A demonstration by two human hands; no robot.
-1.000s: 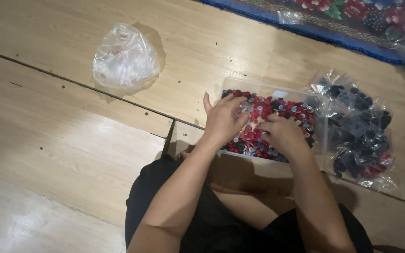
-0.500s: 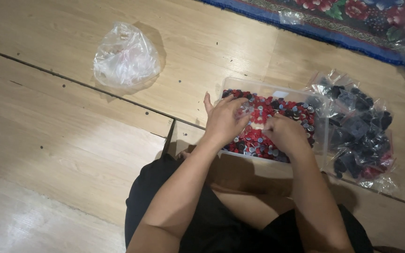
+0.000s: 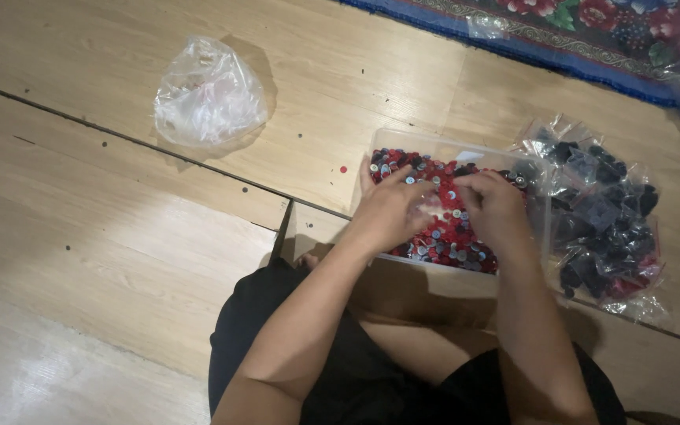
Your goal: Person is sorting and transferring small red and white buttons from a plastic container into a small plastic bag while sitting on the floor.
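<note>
Red, silvery buttons (image 3: 442,228); clear tub (image 3: 403,142); rug (image 3: 592,24) floral, blue-edged; bagged pieces (image 3: 600,212) seemingly black.

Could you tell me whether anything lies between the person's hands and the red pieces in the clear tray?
Nothing visible does. Both the left hand and right hand rest directly over the red pieces inside the clear tray.

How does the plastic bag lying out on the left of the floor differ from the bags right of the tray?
The lone bag looks pale and nearly empty, bunched into a rounded lump; the bags by the tray are packed with dark pieces. The lone bag lies apart from both hands, while the packed bags lie against the clear tray, close to the right hand. Both are clear plastic and rest on the wooden floor.
</note>
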